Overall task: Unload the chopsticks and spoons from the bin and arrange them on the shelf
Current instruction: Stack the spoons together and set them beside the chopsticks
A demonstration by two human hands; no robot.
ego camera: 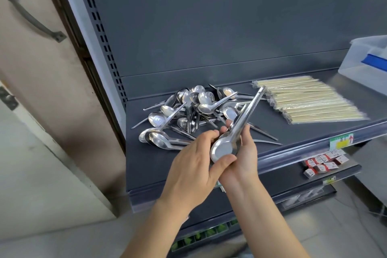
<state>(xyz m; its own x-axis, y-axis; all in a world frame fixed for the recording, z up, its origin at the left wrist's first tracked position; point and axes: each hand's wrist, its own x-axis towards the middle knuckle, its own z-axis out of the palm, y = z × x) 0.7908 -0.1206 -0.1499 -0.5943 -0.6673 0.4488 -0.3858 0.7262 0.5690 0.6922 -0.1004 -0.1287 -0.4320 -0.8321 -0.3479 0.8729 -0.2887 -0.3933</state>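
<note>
silver spoons point(194, 107), pale-yellow chopsticks point(310, 100)

Soft, even light fills the scene, fairly bright, with no hard shadows. Only a faint dark patch lies under the spoon pile point(188, 109) at the centre. White glare sits on the bowls of the held spoons point(225, 148) and on the plastic wrap of the chopsticks point(310, 100) at 3 o'clock. The bin point(360, 58) at 2 o'clock is washed pale and smeared. The wide lens bends the shelf point(146, 163) edge and tilts the upright point(98, 33) at 11 o'clock. The small boxes point(324, 162) at 4 o'clock look soft.
</note>
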